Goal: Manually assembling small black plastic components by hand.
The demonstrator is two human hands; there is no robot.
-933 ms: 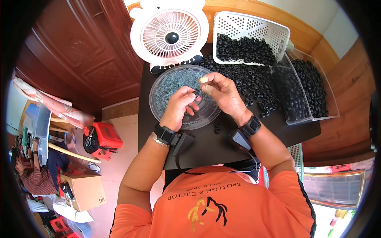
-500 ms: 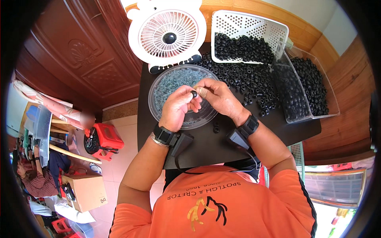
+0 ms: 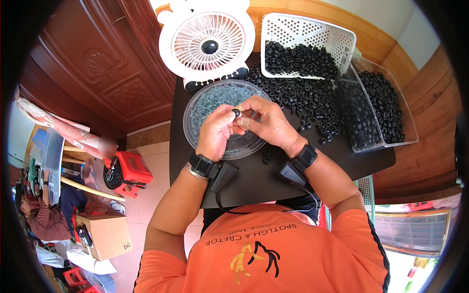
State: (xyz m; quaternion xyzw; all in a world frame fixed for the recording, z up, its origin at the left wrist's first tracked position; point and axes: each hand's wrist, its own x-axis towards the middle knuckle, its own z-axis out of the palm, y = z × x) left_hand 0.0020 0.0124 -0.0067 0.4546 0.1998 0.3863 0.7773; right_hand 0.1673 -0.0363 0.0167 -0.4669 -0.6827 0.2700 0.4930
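Note:
My left hand (image 3: 213, 134) pinches a small round black part (image 3: 237, 113) between thumb and fingers. My right hand (image 3: 272, 125) is drawn up close against it, thumb and fingertips pressed together beside the part. Whatever lies between those right fingertips is too small to make out. Both hands are over a round clear tray (image 3: 187, 128), which holds many small bluish see-through pieces (image 3: 205, 100). To the right of the tray, a heap of black ring-shaped parts (image 3: 298, 95) lies on the dark table (image 3: 293, 188).
A white animal-shaped fan (image 3: 210, 46) stands behind the tray. At the back right, a white perforated basket (image 3: 312, 27) and a clear bin (image 3: 410, 132) hold more black rings. Two loose rings (image 3: 266, 157) lie near my right wrist. Other people sit at the far left, near a red stool (image 3: 134, 168).
My right hand's fingers have closed in around the black part, the thumb now lower and nearer my left fingertips. The black part has shifted slightly left.

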